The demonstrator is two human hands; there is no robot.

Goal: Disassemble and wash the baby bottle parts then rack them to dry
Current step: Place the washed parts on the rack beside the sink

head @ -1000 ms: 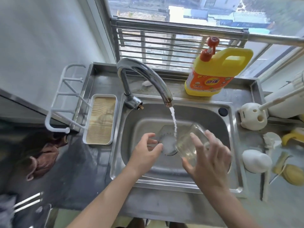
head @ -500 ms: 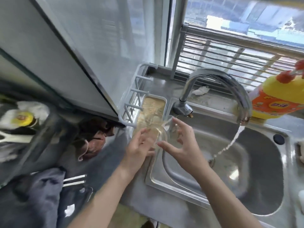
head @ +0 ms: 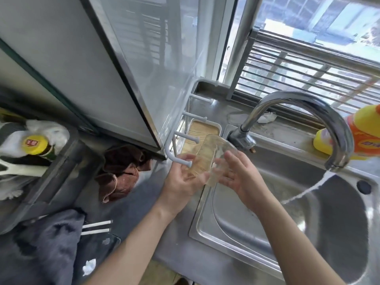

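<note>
1. Between the left hand (head: 185, 179) and right hand (head: 238, 173), both clasped on it, the clear bottle body (head: 213, 155) tilts over the drying rack (head: 181, 136).
2. Beside them, the faucet (head: 304, 112) pours water into the sink (head: 308, 233).

I see a steel surface (head: 144, 194) with a sink (head: 308, 239) set in it. On it: white peg rack (head: 183, 128) with tray (head: 202, 130) at the sink's left edge, brown cloth (head: 121, 173) left of that, yellow detergent jug (head: 362, 136) behind the faucet (head: 298, 120), white scrap (head: 267, 117) by the window.
</note>
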